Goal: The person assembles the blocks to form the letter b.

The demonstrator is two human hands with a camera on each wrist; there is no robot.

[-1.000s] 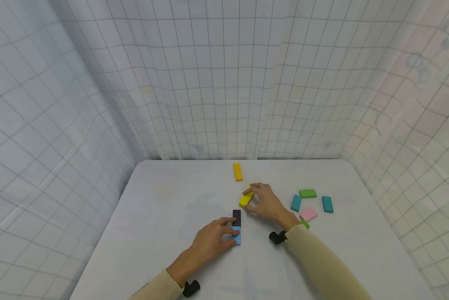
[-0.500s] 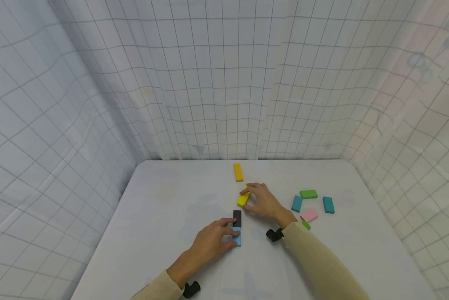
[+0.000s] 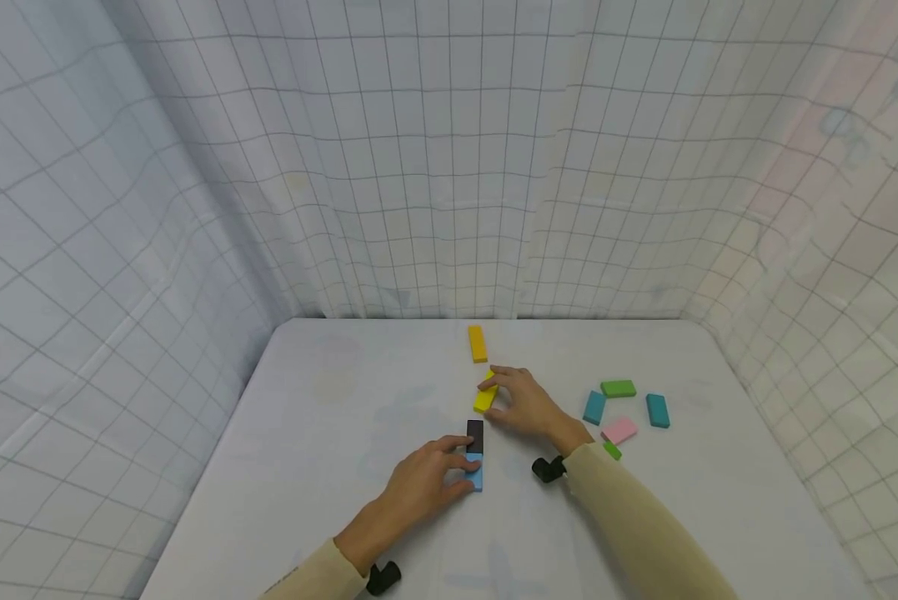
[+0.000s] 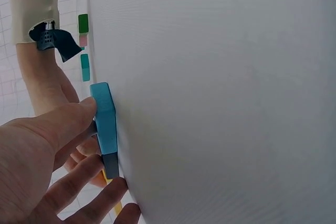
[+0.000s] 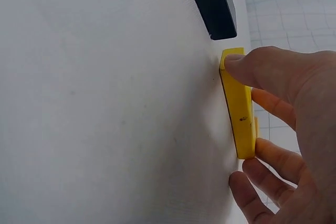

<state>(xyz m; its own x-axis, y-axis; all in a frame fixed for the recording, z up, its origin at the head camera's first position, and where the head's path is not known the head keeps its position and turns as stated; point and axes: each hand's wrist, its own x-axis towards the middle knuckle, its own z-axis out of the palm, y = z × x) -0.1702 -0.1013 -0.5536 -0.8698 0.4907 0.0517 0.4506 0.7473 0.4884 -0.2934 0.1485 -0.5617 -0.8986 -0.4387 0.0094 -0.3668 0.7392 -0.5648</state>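
Observation:
On the white table a black block point(image 3: 474, 436) and a light blue block point(image 3: 477, 479) lie end to end. The left hand point(image 3: 422, 483) pinches the blue block between thumb and fingers, with a fingertip on the black block. Beyond the black block, the right hand point(image 3: 527, 406) grips a yellow block point(image 3: 484, 401) by its ends, thumb at the near end. In the right wrist view a small gap separates this yellow block point(image 5: 239, 108) from the black block point(image 5: 214, 6). The left wrist view shows the blue block point(image 4: 106, 124) touching the black one point(image 4: 111, 166).
Farther back lies an orange-yellow block point(image 3: 477, 343). To the right are two teal blocks point(image 3: 594, 407) point(image 3: 658, 411), a green block point(image 3: 618, 389), a pink block point(image 3: 619, 431) and another green block point(image 3: 612, 450) partly behind the right sleeve. Grid-patterned curtains surround the table.
The right hand has moved slightly left with the yellow block, which has turned a little closer to the black block's direction. The left hand has stayed in place.

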